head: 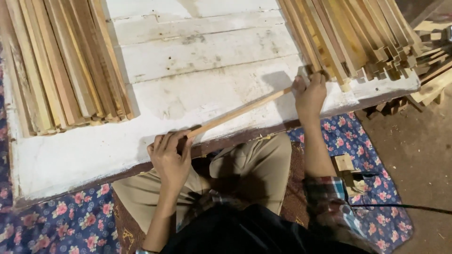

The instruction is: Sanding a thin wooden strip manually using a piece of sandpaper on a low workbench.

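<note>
Left hand (170, 157) and right hand (309, 94) pinch opposite ends of a thin wooden strip (238, 113) over the white board (197, 61)

This is a small woodworking workshop set up at floor level. A low bench (188, 56) of rough, white-painted planks carries two big stacks of thin wooden strips (61, 66), cut to like length, and more offcuts (431, 70) lie piled on the bare dirt floor (419, 155) beside it. A flowered cloth (70, 226) spread under the bench serves as the seat.
</note>
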